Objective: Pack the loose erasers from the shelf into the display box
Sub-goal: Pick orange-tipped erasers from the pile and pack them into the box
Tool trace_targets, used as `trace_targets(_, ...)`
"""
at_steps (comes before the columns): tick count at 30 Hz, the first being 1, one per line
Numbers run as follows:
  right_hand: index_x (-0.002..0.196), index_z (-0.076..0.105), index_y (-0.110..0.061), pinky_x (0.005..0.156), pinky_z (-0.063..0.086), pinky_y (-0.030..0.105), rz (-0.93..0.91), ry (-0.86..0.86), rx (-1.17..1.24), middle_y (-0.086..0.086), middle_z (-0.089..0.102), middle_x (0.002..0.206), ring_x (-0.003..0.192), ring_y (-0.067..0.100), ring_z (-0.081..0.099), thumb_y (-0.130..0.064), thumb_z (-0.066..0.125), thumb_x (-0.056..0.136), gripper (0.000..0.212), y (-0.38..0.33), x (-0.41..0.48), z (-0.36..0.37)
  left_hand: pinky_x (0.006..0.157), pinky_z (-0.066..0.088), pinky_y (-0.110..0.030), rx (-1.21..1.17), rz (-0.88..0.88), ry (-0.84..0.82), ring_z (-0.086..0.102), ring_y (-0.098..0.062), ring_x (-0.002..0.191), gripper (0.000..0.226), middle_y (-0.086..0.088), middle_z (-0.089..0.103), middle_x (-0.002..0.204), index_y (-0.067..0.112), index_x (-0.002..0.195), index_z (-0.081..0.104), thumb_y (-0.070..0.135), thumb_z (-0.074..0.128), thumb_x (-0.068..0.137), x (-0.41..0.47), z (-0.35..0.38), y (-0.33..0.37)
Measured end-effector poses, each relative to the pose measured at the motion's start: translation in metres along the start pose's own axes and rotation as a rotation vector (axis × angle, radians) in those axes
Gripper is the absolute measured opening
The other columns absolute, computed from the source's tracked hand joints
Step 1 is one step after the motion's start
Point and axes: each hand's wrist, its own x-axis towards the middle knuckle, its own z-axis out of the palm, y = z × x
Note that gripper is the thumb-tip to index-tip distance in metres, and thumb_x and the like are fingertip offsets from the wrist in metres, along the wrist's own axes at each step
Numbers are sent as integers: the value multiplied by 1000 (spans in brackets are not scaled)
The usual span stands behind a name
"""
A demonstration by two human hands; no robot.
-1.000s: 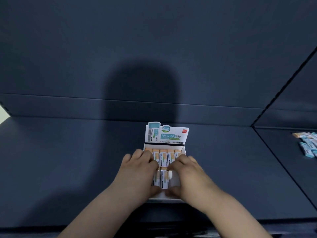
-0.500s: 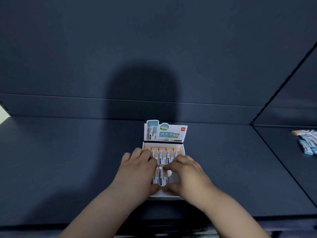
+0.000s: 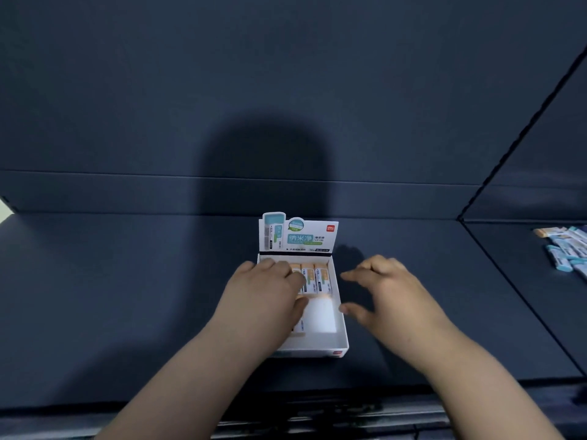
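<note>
A white display box (image 3: 341, 331) with an upright printed header card (image 3: 298, 235) stands on the dark shelf. A back row of orange-and-white erasers (image 3: 322, 277) fills it; an eraser (image 3: 300, 327) in the front row shows beside a bare white floor. My left hand (image 3: 268, 296) lies inside the box over its left half, fingers resting on the erasers. My right hand (image 3: 386, 292) hovers just right of the box, fingers spread and loosely curved, holding nothing.
A pile of loose blue and orange erasers (image 3: 563, 249) lies on the neighbouring shelf section at the far right. A dark divider line (image 3: 521, 309) separates the two sections. The shelf's back wall rises behind the box.
My right hand has left the box and moved to the right, fingers opening. My left hand stays in the box on the erasers. The front right part of the box now shows bare.
</note>
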Motion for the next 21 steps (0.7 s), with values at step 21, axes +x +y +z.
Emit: trace_targets(21,137,43,-32,104,31,26,-45,-89,-38,-14,45,130,124,9,37,-50,50,89,51,139,-43,-44,59,47,-32,128,-46,-11,62,-20,71,31,5,64,78,22,86,73,26,80,56,60,32,134)
